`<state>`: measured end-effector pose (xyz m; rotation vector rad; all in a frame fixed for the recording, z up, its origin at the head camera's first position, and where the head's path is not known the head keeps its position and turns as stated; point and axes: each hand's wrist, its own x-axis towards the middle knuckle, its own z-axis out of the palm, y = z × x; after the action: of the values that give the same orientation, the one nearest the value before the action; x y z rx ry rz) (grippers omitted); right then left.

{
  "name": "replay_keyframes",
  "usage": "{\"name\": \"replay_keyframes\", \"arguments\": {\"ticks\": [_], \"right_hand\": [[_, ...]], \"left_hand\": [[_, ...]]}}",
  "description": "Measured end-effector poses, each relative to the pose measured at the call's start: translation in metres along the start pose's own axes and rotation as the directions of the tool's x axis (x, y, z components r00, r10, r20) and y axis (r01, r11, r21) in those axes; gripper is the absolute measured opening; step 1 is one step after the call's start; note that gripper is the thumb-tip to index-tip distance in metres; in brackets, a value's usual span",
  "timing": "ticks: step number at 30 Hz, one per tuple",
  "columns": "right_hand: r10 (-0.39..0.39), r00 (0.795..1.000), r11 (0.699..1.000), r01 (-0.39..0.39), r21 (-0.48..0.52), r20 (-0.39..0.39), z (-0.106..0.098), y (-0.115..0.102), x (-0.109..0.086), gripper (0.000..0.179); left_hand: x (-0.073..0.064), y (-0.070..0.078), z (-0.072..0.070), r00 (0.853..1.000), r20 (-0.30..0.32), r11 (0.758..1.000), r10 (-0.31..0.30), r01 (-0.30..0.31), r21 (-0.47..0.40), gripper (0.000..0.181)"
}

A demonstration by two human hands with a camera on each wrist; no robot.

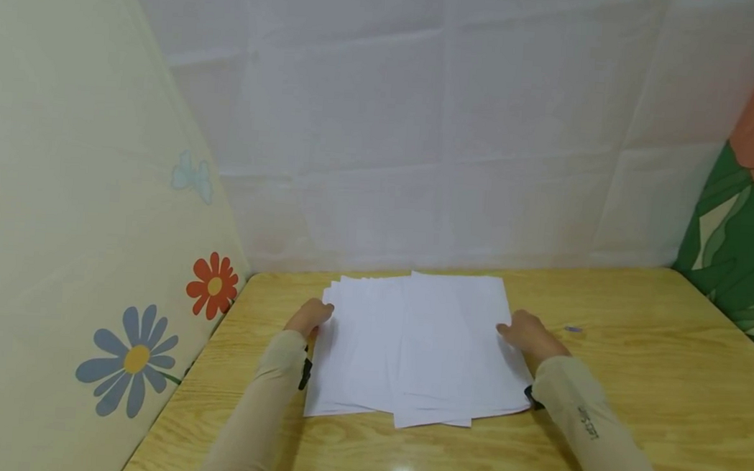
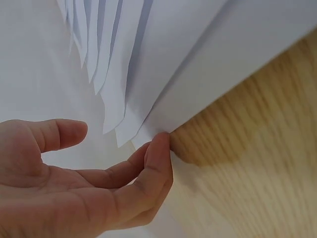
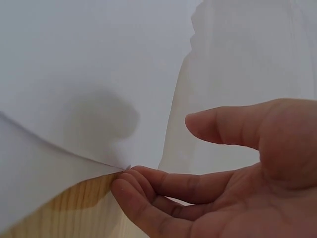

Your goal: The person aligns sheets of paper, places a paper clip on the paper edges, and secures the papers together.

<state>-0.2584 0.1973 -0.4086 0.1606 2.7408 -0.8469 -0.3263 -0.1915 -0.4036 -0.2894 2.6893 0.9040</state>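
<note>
White sheets of paper lie fanned and overlapping on the wooden table, with a group of sheets on the right lying askew over the others. At their left side is my left hand; its bent fingertips touch the sheets' edge while the thumb stays apart. Several staggered sheet corners show above it in the left wrist view. My right hand is at the right edge, fingertips right at the paper's border and thumb raised off it.
A small purple item lies on the wooden table to the right of the paper. Behind the table hangs a creased white cloth. A flower-printed panel borders the left side, and a green leafy one the right.
</note>
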Motion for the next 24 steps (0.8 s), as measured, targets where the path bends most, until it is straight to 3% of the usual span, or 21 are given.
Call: {"name": "replay_keyframes", "arguments": {"ticks": [24], "right_hand": [[-0.095,0.995,0.995,0.095,-0.025,-0.028,0.003,-0.007,-0.006,0.045]], "left_hand": [[0.0,0.014,0.012,1.0,0.015,1.0,-0.001,0.001,-0.026,0.033]]}}
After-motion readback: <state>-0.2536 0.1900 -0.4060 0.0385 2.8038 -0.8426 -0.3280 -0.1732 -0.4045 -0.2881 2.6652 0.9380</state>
